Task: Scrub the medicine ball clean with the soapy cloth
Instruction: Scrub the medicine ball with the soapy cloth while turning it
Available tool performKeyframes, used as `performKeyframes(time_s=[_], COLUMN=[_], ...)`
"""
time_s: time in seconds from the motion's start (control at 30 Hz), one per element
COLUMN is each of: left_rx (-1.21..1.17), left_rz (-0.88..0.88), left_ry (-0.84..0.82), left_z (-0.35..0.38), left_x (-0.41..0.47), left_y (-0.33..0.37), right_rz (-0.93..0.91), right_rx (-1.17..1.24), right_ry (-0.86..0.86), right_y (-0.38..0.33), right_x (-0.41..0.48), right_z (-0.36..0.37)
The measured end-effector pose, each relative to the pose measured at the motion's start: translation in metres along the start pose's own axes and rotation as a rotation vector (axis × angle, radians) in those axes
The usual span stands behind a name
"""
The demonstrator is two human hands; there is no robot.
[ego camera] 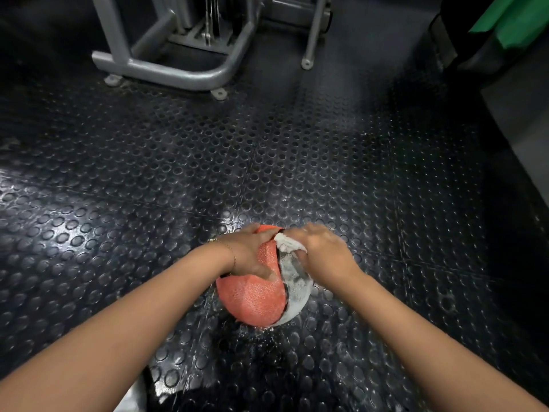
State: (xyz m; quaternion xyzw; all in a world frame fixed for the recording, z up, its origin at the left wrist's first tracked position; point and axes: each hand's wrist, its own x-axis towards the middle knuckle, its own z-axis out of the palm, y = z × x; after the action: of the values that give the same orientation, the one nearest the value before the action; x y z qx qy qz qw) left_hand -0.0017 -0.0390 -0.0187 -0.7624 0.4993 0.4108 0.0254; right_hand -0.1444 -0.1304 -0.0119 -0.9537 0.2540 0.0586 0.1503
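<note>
An orange and grey medicine ball (255,301) rests on the studded black floor, low in the middle of the view. My left hand (251,254) lies flat over its orange top, fingers spread, holding it still. My right hand (322,251) presses a bunched white cloth (287,243) against the ball's upper right. White suds cover the grey panel (295,288) below the cloth. A thin bracelet sits on my left wrist.
Wet black rubber flooring (148,203) with round studs spreads all around; foam specks lie in front of the ball. A grey metal gym machine frame (166,72) stands at the back left. Dark equipment with a green part (511,22) fills the top right corner.
</note>
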Motion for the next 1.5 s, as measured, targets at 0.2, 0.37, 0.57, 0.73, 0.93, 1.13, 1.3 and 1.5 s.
performKeyframes(time_s=[0.2, 0.37, 0.57, 0.73, 0.93, 1.13, 1.3, 1.5], left_rx=[-0.035, -0.035, -0.054, -0.05, -0.045, -0.054, -0.054, -0.083], left_rz=[-0.006, -0.008, -0.002, -0.017, -0.019, -0.017, -0.01, -0.021], left_ry=[-0.002, 0.003, 0.012, 0.01, 0.002, 0.001, 0.0, 0.012], left_z=[-0.004, -0.006, -0.006, -0.009, -0.009, -0.011, -0.01, -0.009], left_x=[0.007, 0.01, 0.01, 0.008, 0.005, 0.005, 0.007, 0.008], left_y=[-0.004, -0.004, -0.003, -0.001, -0.002, -0.004, -0.003, -0.008], right_rz=[-0.04, -0.009, -0.041, -0.009, -0.084, -0.035, -0.065, -0.031], right_rx=[-0.021, 0.017, -0.028, -0.004, -0.015, -0.004, 0.008, 0.022], right_ry=[-0.009, 0.034, 0.02, 0.072, 0.134, 0.13, 0.154, 0.161], right_y=[-0.001, -0.002, 0.002, 0.0, 0.005, 0.001, 0.009, 0.006], right_x=[-0.018, -0.006, -0.019, -0.011, -0.033, -0.018, -0.033, -0.023], right_z=[-0.002, 0.0, 0.001, 0.001, 0.008, 0.007, 0.013, 0.014])
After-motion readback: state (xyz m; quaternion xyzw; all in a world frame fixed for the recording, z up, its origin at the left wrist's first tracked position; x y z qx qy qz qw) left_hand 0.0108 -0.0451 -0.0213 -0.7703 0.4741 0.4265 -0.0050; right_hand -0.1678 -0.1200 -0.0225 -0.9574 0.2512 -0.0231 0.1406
